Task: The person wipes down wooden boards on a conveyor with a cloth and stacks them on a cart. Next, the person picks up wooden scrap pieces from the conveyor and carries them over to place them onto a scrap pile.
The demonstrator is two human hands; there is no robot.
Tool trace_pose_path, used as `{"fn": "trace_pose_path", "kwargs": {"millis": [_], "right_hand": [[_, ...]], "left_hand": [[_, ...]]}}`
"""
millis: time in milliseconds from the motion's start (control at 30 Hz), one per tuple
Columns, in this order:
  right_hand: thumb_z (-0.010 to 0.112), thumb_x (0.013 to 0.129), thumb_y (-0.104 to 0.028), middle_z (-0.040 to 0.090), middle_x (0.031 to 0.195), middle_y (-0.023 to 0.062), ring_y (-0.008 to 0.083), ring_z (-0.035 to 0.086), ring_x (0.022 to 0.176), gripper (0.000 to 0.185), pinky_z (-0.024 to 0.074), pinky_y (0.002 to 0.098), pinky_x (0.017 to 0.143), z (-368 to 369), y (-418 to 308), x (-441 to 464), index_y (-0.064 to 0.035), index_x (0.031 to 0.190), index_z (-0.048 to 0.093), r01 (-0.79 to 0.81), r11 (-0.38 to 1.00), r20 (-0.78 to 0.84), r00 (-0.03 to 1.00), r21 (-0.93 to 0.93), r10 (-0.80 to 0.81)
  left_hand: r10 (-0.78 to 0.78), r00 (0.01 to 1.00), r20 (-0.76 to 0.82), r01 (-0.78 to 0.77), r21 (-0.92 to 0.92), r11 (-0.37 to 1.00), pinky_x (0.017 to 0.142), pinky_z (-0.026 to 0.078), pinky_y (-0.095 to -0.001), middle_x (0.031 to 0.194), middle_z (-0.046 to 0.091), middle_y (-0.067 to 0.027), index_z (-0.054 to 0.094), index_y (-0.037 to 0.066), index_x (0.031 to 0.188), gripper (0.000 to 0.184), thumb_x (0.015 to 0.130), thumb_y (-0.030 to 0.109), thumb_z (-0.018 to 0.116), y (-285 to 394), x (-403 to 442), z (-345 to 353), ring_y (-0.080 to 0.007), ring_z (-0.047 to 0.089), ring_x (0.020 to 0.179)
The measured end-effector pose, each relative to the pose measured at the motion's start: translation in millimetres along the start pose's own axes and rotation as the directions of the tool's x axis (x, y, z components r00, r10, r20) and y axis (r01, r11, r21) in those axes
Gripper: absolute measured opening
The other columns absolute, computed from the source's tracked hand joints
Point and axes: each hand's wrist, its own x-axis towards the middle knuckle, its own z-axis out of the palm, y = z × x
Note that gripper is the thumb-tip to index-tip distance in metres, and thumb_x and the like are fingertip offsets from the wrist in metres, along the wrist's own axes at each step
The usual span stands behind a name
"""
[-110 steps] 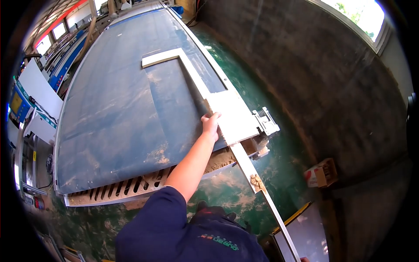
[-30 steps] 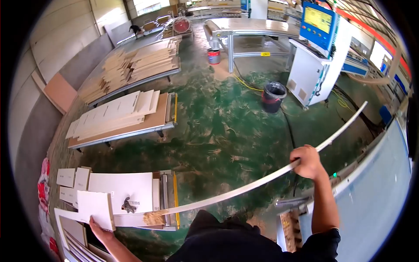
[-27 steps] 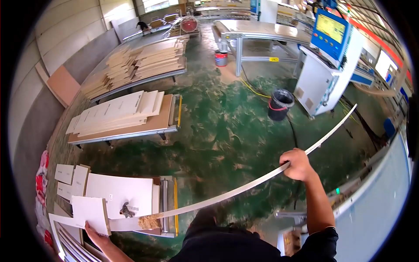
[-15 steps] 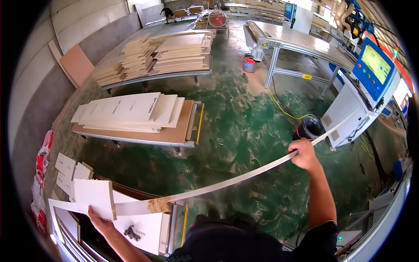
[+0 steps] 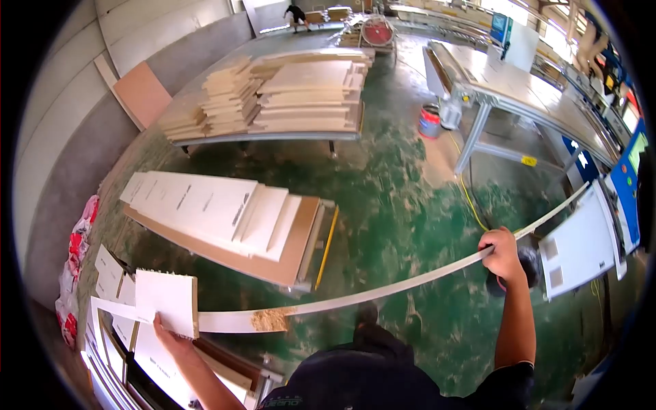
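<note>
The long strip and small panel, resting on the dark bed earlier, are now hanging free, the strip crossing above the floor. The right hand is clasping the strip; the left hand is pinching the panel's edge. Turning could be sending the far end into the cabinet; tilting could be spilling tan debris.

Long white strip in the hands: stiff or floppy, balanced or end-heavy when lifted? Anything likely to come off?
The long white strip is probably whippy, being so slender, though the wide lens may exaggerate its bow. Likely heavier toward the left hand, where it widens beside the square board. The crumbs look loose and may spill if tilted.
</note>
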Motion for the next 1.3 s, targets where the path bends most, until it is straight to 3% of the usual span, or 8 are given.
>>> {"fn": "trace_pose_path", "kwargs": {"millis": [100,267,600,667,800,1067,1133,1300], "right_hand": [[0.056,0.050,0.001,0.056,0.059,0.0063,0.0286,0.056,0.064,0.012,0.0395,0.0386,0.070,-6.4,47.6,98.2,-0.0091,0.056,0.055,0.023,0.999,-0.019,1.000,0.022,-0.023],[0.056,0.045,0.001,0.052,0.059,0.0070,0.0288,0.052,0.061,0.016,0.0330,0.0340,0.066,0.6,115.1,238.4,-0.0060,0.058,0.050,0.109,0.992,-0.072,0.992,0.056,-0.104],[0.055,0.049,0.002,0.056,0.062,0.0056,0.0268,0.055,0.066,0.014,0.0349,0.0350,0.074,23.4,271.7,506.1,-0.0085,0.059,0.054,-0.016,0.998,-0.080,0.997,0.058,0.021],[0.053,0.049,-0.001,0.055,0.060,0.0056,0.0268,0.054,0.064,0.012,0.0347,0.0344,0.073,19.9,311.4,556.2,-0.0078,0.059,0.053,0.026,1.000,-0.225,0.974,-0.001,-0.026],[0.051,0.048,-0.001,0.051,0.057,0.0050,0.0259,0.050,0.060,0.012,0.0325,0.0322,0.071,-12.7,360.7,647.1,-0.0058,0.058,0.048,-0.054,0.998,-0.216,0.975,-0.013,0.050],[0.052,0.046,-0.003,0.047,0.058,0.0051,0.0236,0.046,0.058,0.015,0.0310,0.0345,0.082,-5.8,512.0,836.2,-0.0049,0.060,0.047,-0.152,0.981,-0.254,0.951,0.122,0.179],[0.052,0.045,-0.003,0.046,0.057,0.0047,0.0232,0.046,0.058,0.016,0.0310,0.0342,0.082,-9.9,556.4,896.1,-0.0051,0.060,0.046,-0.124,0.987,-0.260,0.955,0.101,0.146],[0.050,0.049,0.000,0.046,0.058,0.0049,0.0247,0.045,0.058,0.013,0.0340,0.0368,0.079,-16.8,646.4,1055.1,-0.0051,0.061,0.047,-0.034,0.998,-0.311,0.949,0.049,0.048]], "left_hand": [[0.098,0.993,0.067,-0.101,0.041,0.994,0.093,0.042,-0.0441,0.125,0.049,-0.0116,0.039,0.009,0.132,0.056,0.086,0.037,0.053,-30.1,5.8,77.0,-0.0269,0.049,0.114],[0.088,0.994,-0.063,-0.091,-0.042,0.995,0.094,0.043,-0.0407,0.122,0.053,-0.0110,0.044,0.003,0.128,0.050,0.089,0.034,0.050,-67.9,18.4,206.8,-0.0257,0.052,0.112],[0.070,0.996,0.050,-0.064,-0.107,0.992,0.093,0.044,-0.0363,0.124,0.052,-0.0106,0.043,0.004,0.129,0.055,0.087,0.037,0.054,-214.6,121.0,516.2,-0.0242,0.051,0.113],[0.042,0.998,0.051,-0.034,-0.145,0.989,0.092,0.044,-0.0362,0.124,0.053,-0.0111,0.043,0.003,0.129,0.055,0.087,0.037,0.054,-233.7,139.0,596.3,-0.0240,0.051,0.113],[0.086,0.994,0.071,-0.072,-0.173,0.982,0.092,0.047,-0.0369,0.125,0.054,-0.0081,0.047,0.004,0.127,0.049,0.088,0.033,0.055,-271.9,171.9,748.7,-0.0233,0.054,0.111],[0.227,0.961,0.160,-0.201,-0.163,0.966,0.087,0.051,-0.0336,0.116,0.058,-0.0092,0.050,0.004,0.124,0.045,0.089,0.033,0.051,-381.3,212.1,982.6,-0.0206,0.058,0.105],[0.331,0.935,0.130,-0.311,-0.152,0.938,0.089,0.051,-0.0338,0.115,0.059,-0.0088,0.051,0.004,0.123,0.043,0.090,0.032,0.051,-410.0,217.2,1038.6,-0.0206,0.059,0.104],[0.276,0.956,0.098,-0.249,-0.226,0.942,0.090,0.049,-0.0375,0.126,0.053,-0.0101,0.048,0.005,0.127,0.043,0.093,0.032,0.045,-456.7,227.9,1179.2,-0.0248,0.056,0.110]]}}
